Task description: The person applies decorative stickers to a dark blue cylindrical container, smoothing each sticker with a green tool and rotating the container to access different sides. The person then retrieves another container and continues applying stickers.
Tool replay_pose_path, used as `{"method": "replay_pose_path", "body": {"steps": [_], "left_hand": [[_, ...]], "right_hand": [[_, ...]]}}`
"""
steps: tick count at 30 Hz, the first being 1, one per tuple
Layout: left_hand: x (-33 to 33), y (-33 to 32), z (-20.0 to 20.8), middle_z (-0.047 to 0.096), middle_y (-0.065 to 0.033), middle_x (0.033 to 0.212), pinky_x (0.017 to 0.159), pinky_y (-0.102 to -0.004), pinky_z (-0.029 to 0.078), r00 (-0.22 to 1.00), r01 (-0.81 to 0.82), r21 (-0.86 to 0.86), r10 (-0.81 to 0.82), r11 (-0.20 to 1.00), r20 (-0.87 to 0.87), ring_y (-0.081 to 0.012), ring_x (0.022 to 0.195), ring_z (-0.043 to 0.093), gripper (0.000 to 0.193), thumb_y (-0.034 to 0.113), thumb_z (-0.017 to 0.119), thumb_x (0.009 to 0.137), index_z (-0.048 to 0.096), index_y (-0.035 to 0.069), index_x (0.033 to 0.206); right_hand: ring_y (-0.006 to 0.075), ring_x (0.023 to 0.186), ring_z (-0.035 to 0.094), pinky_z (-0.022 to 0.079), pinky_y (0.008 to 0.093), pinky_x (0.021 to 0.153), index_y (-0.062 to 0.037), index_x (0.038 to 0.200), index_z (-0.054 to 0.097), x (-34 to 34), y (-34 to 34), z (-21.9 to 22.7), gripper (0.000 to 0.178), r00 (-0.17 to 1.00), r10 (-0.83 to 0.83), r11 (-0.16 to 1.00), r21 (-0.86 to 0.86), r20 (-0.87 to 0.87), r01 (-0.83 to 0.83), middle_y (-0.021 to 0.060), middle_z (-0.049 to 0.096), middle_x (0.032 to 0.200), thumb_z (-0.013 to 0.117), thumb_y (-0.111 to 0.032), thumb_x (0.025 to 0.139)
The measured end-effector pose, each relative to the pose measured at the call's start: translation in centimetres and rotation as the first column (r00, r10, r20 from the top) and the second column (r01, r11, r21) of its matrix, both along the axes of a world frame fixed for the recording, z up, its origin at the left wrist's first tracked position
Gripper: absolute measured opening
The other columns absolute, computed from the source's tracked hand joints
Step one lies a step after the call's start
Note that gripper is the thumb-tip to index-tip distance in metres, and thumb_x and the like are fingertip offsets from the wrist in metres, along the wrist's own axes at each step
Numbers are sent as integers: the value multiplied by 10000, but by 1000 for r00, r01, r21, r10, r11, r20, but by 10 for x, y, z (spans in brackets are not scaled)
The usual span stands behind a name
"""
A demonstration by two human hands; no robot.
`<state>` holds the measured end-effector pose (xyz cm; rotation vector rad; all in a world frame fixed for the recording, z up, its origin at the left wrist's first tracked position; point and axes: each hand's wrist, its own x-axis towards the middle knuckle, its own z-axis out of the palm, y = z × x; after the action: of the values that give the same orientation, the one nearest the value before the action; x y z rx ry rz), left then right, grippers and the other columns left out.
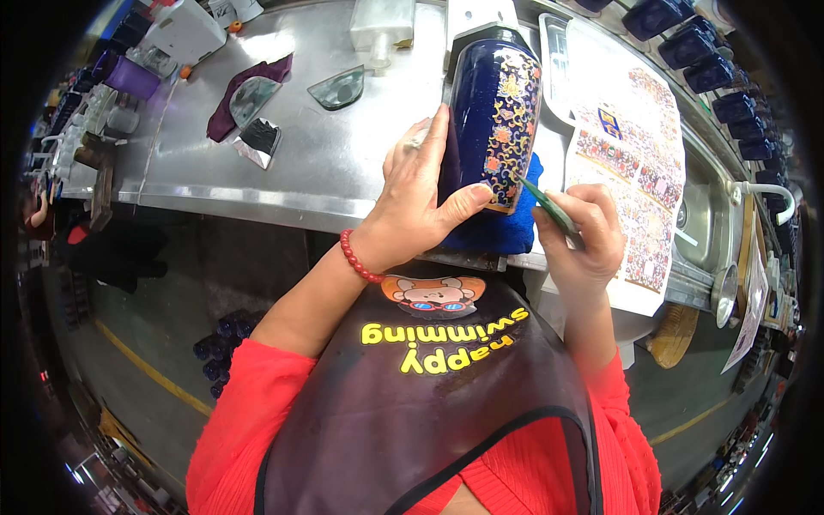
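Observation:
A dark blue vase [474, 107] lies on its side on a bright blue cloth [515, 232], its neck pointing away from me. A flowered decal strip [512, 120] in gold, red and white runs down its right part. My left hand [421, 184] grips the vase from the left, fingers along its side and thumb over the near end. Pinched in my right hand [588, 232] is a slim green pointed tool [549, 206]. Its tip touches or nearly touches the decal's near right edge; I cannot tell which.
Right of the vase, a printed decal sheet [639, 172] hangs over the counter's edge, by a metal sink [704, 206]. On the steel worktop [318, 163] at left lie a purple cloth [225, 103] and a dark, half-round flat piece [339, 88]. Blue vases [687, 47] stand at far right.

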<state>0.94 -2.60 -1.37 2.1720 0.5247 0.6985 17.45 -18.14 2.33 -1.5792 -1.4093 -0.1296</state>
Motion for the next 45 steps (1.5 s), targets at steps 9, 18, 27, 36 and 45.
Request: {"method": "replay_pose_path", "body": {"steps": [9, 18, 27, 36, 45], "left_hand": [[-17, 14, -6, 355, -329, 1560, 1226, -457, 198, 978, 190, -340, -148, 921, 146, -430, 1489, 298, 932, 520, 609, 986, 213, -73, 1584], [-10, 7, 8, 533, -228, 1458, 1204, -583, 130, 991, -14, 445, 71, 896, -112, -429, 1456, 334, 998, 517, 758, 829, 359, -49, 1548], [-2, 11, 18, 557, -275, 1355, 1145, -630, 245, 1000, 6, 475, -9, 880, 5, -490, 1370, 390, 956, 458, 857, 743, 482, -36, 1472], [-12, 16, -11, 454, -307, 1471, 1109, -574, 349, 995, 95, 387, -85, 917, -44, -510, 1357, 413, 919, 473, 690, 933, 283, -47, 1571], [-12, 20, -23, 470, -289, 1471, 1098, -584, 349, 993, 116, 343, -119, 932, -13, -503, 1320, 449, 926, 424, 674, 948, 181, 14, 1616]], "right_hand": [[174, 695, 575, 467, 285, 649, -36, 1022, 688, -9, 2, 20, 293, 964, 252, 963, -76, -89, -259, 67, 595, 830, 812, 14, 761], [175, 959, 649, 510, 309, 872, -32, 1269, 624, -14, 21, 35, 306, 902, 35, 961, -232, -431, -148, 101, 697, 1055, 666, -151, 990], [370, 1256, 608, 481, 409, 1066, -63, 1199, 716, 195, -5, -7, 411, 931, -238, 924, -231, 277, 305, 228, 621, 1352, 531, 99, 870], [367, 1110, 671, 491, 436, 1004, -74, 1115, 748, 478, 47, -62, 385, 614, -557, 197, -629, 559, 752, 216, 723, 1121, 671, -378, 892], [288, 948, 717, 528, 406, 883, -86, 893, 731, 515, 58, -59, 513, 752, -591, 349, -747, 293, 566, 120, 766, 915, 853, -542, 693]]}}
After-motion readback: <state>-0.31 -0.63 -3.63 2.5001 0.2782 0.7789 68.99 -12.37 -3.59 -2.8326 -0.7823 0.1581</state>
